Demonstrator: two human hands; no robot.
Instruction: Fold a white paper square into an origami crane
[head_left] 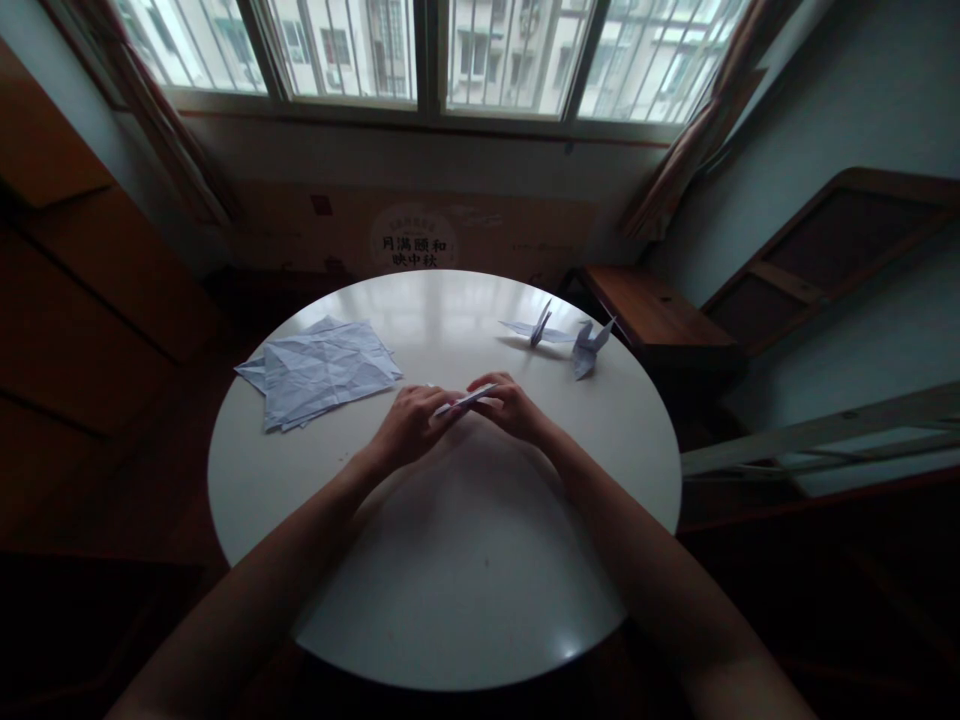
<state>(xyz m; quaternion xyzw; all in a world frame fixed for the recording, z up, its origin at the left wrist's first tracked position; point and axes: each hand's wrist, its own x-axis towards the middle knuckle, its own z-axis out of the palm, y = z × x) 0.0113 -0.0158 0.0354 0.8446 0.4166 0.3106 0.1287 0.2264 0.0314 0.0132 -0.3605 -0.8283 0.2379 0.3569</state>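
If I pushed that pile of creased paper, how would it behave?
The pile is probably light, being thin paper. Its staggered edges suggest it might slide apart. Those many creases could make it bend easily.

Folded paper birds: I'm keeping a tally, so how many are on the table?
2. The left bird is on the table, far right; the right bird is beside it. None appears hidden. The folded paper between left hand and right hand isn't counted.

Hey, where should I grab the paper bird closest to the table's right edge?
Probably lightly at the middle of that paper bird, where its folded parts meet, coming from the near side with the right hand: thin points stick up and out from it, and the second bird sits just to its left.
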